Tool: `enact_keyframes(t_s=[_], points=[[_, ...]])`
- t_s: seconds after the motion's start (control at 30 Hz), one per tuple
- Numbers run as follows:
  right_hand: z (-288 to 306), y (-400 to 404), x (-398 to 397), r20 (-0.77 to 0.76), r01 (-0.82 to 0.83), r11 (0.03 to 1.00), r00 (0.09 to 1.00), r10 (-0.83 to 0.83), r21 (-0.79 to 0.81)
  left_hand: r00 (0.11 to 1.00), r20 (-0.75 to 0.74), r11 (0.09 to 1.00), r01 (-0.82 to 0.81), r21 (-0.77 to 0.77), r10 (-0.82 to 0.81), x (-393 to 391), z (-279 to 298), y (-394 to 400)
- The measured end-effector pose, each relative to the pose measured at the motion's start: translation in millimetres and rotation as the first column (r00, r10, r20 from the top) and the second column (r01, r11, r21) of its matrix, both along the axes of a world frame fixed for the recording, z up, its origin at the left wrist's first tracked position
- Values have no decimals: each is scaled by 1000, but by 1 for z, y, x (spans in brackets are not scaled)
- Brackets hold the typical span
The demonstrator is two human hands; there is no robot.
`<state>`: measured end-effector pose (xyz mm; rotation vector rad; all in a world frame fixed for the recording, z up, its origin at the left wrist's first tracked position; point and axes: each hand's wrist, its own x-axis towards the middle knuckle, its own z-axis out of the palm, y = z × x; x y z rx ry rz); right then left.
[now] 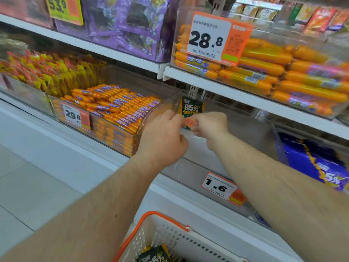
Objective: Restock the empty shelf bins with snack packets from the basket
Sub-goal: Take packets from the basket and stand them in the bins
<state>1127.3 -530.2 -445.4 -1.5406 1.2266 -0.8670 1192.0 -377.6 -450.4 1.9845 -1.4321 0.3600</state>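
A dark green and orange snack packet [190, 108] marked 85% stands upright at the back of an otherwise bare clear bin [245, 133] on the lower shelf. My left hand [164, 135] and my right hand [207, 125] both reach into that bin and pinch the packet's lower edge from either side. At the bottom of the view the white basket [181, 241] with orange handles holds at least one more packet [156, 255] of the same kind.
A full bin of orange sausages [113, 108] sits left of the bare bin, blue packs [317, 163] to its right. The shelf above carries large orange sausages [264, 72] and purple packs [128, 25]. A 1.6 price tag [221, 188] hangs on the bin front.
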Motion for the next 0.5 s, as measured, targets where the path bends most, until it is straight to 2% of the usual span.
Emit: enact_keyframes(t_s=[0.03, 0.1, 0.17, 0.23, 0.3, 0.37, 0.43, 0.5], points=[[7, 18, -11, -7, -31, 998, 1000, 31, -61, 995, -65, 991, 77, 111, -70, -6, 3, 6], [15, 55, -36, -34, -99, 969, 995, 94, -227, 979, -135, 897, 194, 397, -152, -19, 4, 19], [17, 90, -61, -14, -130, 931, 991, 133, -342, 968, -113, 746, 245, 619, -225, -35, -1, 32], [0, 114, -83, -1, -135, 903, 989, 147, -408, 944, -124, 555, 282, 782, -305, -54, -14, 43], [-32, 132, -104, -14, -144, 888, 988, 153, -436, 915, -174, 363, 311, 879, -363, -71, -34, 50], [-73, 143, -125, 10, -140, 912, 988, 156, -386, 899, -191, 240, 301, 923, -394, -82, -53, 54], [-115, 151, -144, -25, -133, 953, 991, 132, -273, 902, -194, 190, 284, 940, -385, -87, -67, 56], [-160, 152, -162, -253, -201, 958, 956, 147, -202, 904, -202, 160, 278, 947, -376, -90, -75, 58]])
